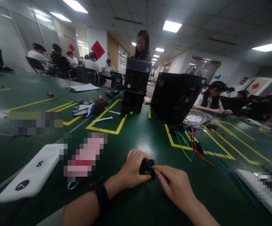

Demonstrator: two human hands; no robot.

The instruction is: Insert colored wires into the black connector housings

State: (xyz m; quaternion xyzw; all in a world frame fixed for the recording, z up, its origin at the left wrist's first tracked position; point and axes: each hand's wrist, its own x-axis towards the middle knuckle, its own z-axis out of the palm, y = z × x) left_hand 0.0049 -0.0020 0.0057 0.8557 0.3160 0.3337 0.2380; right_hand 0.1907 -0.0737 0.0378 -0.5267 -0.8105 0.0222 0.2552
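Note:
My left hand [133, 169] is closed around a small black part [147, 164], a boxy piece whose exact kind I cannot make out. It is held just above or on the green table in front of me. Between thumb and fingertips, my right hand [177, 182] pinches a short blue wire [151, 167]. That wire's visible end lies against the face of the black part; whether it sits inside an opening is too small to tell. A dark band circles my left wrist.
Loose coloured wires [192, 141] spread by a white basket [194, 117] at right. Two black computer towers, one here [136, 84], stand ahead. Gloves [84, 109] lie left, near a white power bank-like device [29, 172] and a blurred pink item [86, 155]. People sit beyond.

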